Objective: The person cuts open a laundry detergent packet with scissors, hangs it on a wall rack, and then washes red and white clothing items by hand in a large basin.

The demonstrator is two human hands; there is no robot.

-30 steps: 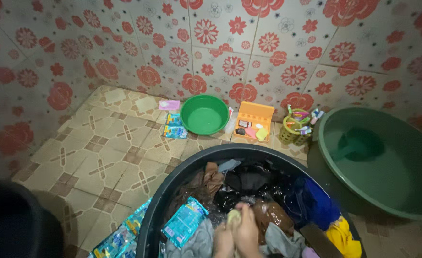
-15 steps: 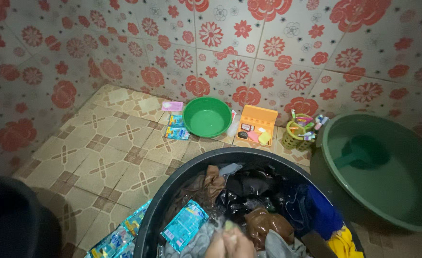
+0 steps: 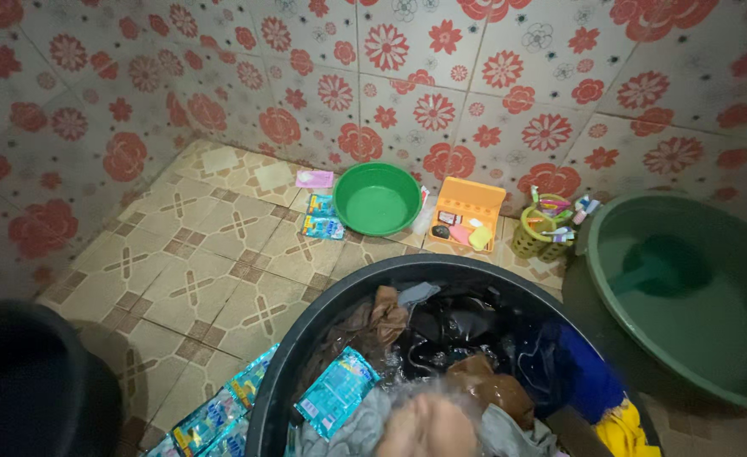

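Wet clothes (image 3: 466, 338), brown, black, blue and yellow, lie soaking in a round black plastic tub (image 3: 305, 338) on the tiled floor (image 3: 195, 262). Both hands (image 3: 427, 427) press together over grey cloth (image 3: 348, 427) at the near rim; blurred, so whether the fingers grip anything cannot be told. Red-flowered tiles (image 3: 441, 76) cover the walls.

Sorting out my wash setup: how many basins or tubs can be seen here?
3: black tub of clothes in front, small green basin by the wall, large green basin at right. Dark object bottom left is unclear.
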